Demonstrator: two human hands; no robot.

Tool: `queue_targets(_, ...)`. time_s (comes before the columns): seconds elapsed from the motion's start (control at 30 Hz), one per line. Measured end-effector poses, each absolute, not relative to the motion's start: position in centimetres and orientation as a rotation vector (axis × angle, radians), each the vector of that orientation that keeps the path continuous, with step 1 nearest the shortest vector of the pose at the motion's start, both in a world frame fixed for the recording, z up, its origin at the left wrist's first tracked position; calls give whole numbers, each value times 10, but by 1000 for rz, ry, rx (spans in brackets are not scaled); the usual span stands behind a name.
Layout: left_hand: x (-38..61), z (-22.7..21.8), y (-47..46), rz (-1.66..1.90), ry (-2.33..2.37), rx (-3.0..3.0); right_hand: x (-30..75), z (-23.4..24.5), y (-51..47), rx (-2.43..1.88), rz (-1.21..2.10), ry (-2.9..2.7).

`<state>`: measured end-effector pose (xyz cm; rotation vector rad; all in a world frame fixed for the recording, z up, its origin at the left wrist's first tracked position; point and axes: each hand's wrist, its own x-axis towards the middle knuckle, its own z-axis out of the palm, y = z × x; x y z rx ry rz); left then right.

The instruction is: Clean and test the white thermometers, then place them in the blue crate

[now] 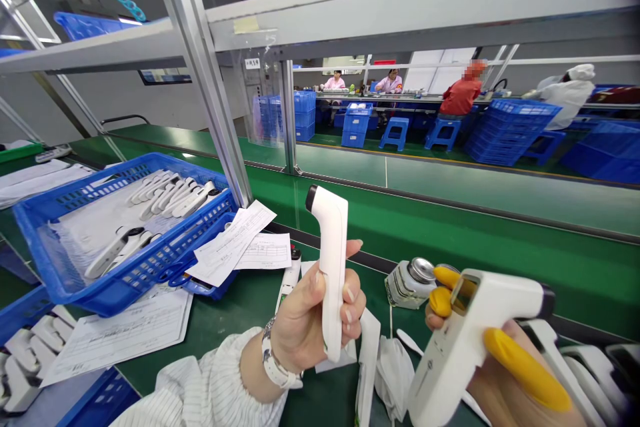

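My left hand, with a white watch strap on the wrist, is closed round the handle of a white infrared thermometer with a black tip, held upright. To the right, my right hand wears yellow finger cots and grips a second white infrared thermometer. Its small screen faces me and its black tip points right. Below, between the hands, a white casing and a crumpled white cloth-like piece lie on the green bench. Another thermometer lies partly hidden behind my left hand.
A blue basket with several thermometers stands left, another below it. Paper slips lie on a small blue tray. A glass jar with metal lid stands behind my right hand. More thermometers lie far right. A metal post rises ahead; people work beyond.
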<state>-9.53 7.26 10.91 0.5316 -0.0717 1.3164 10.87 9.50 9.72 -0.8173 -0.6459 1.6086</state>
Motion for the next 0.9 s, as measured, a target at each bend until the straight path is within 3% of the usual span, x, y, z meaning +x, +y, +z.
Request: queue_targets(0.9, -93, 108, 75, 1309, -19, 611, 110, 88, 108, -840, 1561, -836)
